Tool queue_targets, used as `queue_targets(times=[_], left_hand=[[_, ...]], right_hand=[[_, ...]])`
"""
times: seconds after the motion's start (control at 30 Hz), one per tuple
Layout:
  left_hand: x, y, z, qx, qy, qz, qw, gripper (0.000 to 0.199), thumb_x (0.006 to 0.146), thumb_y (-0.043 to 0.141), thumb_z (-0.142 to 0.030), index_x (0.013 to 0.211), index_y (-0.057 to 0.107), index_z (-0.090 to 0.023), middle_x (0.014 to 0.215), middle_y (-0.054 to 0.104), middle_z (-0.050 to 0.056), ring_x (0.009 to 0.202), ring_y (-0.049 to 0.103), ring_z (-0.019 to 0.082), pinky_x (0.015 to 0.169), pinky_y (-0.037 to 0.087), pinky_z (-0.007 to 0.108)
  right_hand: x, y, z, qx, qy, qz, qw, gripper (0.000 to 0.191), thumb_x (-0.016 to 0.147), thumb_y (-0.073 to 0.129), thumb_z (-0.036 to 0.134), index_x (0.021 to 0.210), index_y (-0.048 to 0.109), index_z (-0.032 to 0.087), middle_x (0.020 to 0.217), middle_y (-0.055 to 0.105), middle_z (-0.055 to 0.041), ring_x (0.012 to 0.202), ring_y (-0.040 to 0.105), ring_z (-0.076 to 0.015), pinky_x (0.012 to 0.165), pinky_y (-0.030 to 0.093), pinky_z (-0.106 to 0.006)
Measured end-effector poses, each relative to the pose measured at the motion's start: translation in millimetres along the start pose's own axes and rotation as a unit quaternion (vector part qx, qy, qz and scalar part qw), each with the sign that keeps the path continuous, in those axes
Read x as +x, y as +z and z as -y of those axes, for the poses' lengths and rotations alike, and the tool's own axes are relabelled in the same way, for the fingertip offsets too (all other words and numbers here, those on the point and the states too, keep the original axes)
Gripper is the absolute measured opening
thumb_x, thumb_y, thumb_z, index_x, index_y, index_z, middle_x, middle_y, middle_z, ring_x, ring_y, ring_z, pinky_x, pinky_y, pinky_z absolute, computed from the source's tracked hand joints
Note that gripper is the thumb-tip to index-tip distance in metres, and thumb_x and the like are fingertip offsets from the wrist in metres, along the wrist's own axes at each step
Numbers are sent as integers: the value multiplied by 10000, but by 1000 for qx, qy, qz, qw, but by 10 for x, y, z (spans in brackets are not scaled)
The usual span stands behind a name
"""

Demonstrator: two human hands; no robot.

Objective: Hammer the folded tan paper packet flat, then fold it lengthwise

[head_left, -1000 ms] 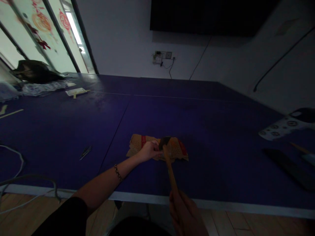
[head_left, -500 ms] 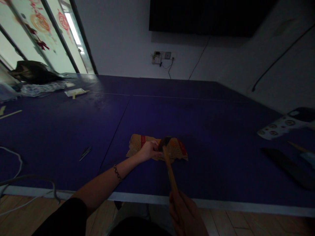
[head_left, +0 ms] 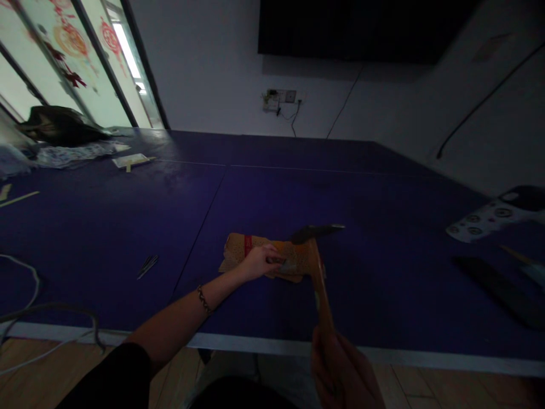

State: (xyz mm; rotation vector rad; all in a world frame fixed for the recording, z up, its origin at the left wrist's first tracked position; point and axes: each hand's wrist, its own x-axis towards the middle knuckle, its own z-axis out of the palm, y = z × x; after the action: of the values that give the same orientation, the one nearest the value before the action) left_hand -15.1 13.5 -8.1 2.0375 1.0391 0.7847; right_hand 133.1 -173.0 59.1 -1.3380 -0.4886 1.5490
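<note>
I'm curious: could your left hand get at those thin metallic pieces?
Probably yes: the thin pieces lie uncovered left of the forearm, though the left hand is at the brown sheet.

Upper left of the frame I see glass panels [head_left: 91, 74] with red decorations [head_left: 109, 35]. Dark bag [head_left: 62, 126] below them on the purple table [head_left: 361, 199], crumpled plastic [head_left: 74, 153] just beside it, then a small white tray [head_left: 135, 159]. Pale strip [head_left: 19, 199] at the left edge, loose cables [head_left: 32, 281] lower left. Top, right of center: big black screen [head_left: 361, 28] on the wall [head_left: 200, 74], sockets [head_left: 289, 96] below. Right edge: pale item with round ringed marks [head_left: 479, 221], dark flat slab [head_left: 496, 287] below it, too dim to identify. Wooden floor [head_left: 174, 375] along the bottom.
</note>
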Motion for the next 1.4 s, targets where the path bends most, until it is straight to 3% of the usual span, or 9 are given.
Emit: queue_targets(times=[0.1,0.33,0.63,0.77,0.97,1.07,1.2,1.3,1.4], left_hand=[[-3,19,-18,16,8,0,1000,177,665,637,-203,828,685,-151,894,588,41,694,565,105,616,455,195],[-15,90,-114,55,-19,-67,996,84,682,620,-194,702,696,-164,754,616,18,713,573,124,639,438,203],[-10,54,-92,32,-25,-40,998,66,648,657,-219,667,688,-163,752,613,16,710,570,125,647,434,206],[10,-9,-76,3,-67,-1,998,221,565,722,-261,749,676,-149,853,611,34,647,551,107,578,436,195],[-9,-176,-122,-115,-120,100,981,530,523,733,-191,1023,564,-141,895,628,40,529,521,55,511,431,173],[-19,-309,-229,-158,-110,109,975,570,495,734,-142,1033,545,-135,979,611,64,565,541,56,553,456,189],[-78,-552,-354,-204,-97,102,969,613,565,685,-134,1136,466,-177,1092,563,86,688,591,90,631,489,231],[-247,-741,-353,-167,-93,60,980,614,614,658,-176,1180,420,-167,1069,577,101,747,605,134,657,508,282],[-532,-856,-291,-5,-62,11,998,508,662,640,-232,1141,481,-166,1063,589,97,920,576,189,823,466,359]], right_hand=[[244,-64,19,14,-8,17,1000,408,591,652,534,755,550,175,430,429,86,269,299,-1,255,246,-98],[730,-195,-29,-16,-71,73,995,438,589,641,553,724,489,165,393,355,122,235,249,8,219,214,-94],[846,-241,-222,-24,-68,81,994,428,611,611,569,678,442,181,400,373,119,222,269,2,206,220,-105],[845,-215,-215,-16,-71,86,994,429,613,611,567,677,427,185,399,361,126,230,257,6,215,215,-99],[849,-200,-226,-17,-82,84,993,433,618,599,574,657,407,188,404,353,123,242,253,3,222,214,-107],[834,-200,-215,-18,-88,96,991,420,637,585,568,657,403,189,408,357,122,236,258,2,222,214,-110],[823,-202,-208,-18,-91,108,990,409,653,574,560,654,401,189,410,347,126,240,262,2,223,213,-108],[832,-209,-222,-22,-96,111,989,405,657,570,556,652,403,187,414,355,123,242,269,2,223,210,-109],[837,-210,-234,-34,-94,110,989,420,651,567,570,642,403,183,412,353,122,244,263,4,222,206,-108]])
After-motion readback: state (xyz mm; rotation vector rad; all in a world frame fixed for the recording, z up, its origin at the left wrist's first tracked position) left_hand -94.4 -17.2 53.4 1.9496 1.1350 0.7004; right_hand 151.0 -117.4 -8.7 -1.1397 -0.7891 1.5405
